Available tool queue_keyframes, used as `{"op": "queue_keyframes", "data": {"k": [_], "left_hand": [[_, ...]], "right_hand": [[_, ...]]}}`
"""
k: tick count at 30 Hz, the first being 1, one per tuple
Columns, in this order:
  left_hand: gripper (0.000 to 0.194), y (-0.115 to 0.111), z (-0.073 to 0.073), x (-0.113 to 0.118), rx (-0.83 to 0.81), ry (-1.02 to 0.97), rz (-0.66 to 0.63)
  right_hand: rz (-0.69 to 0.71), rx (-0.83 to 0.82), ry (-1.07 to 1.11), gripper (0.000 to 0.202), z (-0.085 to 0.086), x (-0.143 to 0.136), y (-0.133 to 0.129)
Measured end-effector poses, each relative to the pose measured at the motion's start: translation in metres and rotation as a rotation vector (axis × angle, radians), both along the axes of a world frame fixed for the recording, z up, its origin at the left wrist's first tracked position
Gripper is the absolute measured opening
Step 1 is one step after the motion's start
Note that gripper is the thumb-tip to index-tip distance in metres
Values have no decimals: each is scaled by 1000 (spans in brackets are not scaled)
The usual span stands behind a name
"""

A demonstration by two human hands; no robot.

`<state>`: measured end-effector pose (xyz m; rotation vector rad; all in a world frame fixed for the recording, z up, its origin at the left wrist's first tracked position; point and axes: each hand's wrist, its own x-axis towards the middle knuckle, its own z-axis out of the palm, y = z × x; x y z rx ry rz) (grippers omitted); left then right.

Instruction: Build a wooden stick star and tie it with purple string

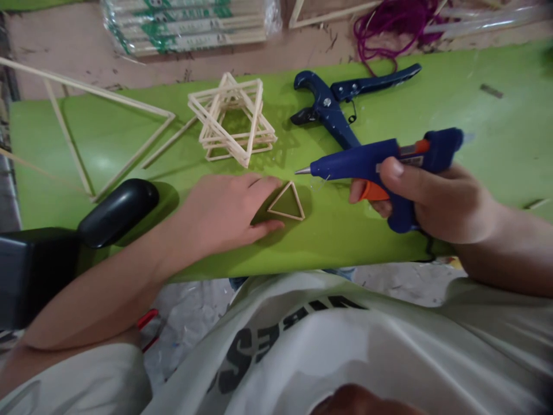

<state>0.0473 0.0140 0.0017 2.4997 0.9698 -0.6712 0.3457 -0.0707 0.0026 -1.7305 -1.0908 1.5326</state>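
Note:
My right hand (436, 193) is wrapped round a blue hot glue gun (358, 161) with an orange trigger. Its metal nozzle points left, above the green board. Resting on the board, my left hand (228, 213) has thumb and fingers apart around the left side of a small wooden-stick triangle (298, 203). Whether the fingertips touch the triangle I cannot tell. Just beyond my left hand stands a stacked star-shaped frame (254, 124) of wooden sticks.
Dark blue pipe cutters (328, 104) lie behind the glue gun. Larger stick triangles (129, 101) and a black rounded case (121, 212) are at left. Packaged chopsticks (194, 26) and purple yarn (384, 34) lie along the back of the green board (475, 132).

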Motion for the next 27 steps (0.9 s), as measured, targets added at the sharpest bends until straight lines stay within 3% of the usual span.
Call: {"op": "queue_keyframes", "data": {"k": [4,13,17,20,25,27], "left_hand": [[69,0,0,1,-3,23,27],[63,-1,4,-5,16,-47,34],[62,2,0,-9,27,-95,39],[60,4,-1,-11,-12,-100,44],[52,5,1,-11,-35,-125,56],[51,5,2,-10,-42,-126,61]], "right_hand": [[-89,124,133,73,10,-4,-1],[-58,327,234,72,26,0,2],[-167,355,243,70,32,-14,0],[-210,394,232,72,32,-23,-2],[-47,420,278,67,19,-22,-5],[-66,397,251,69,10,-19,-10]]}}
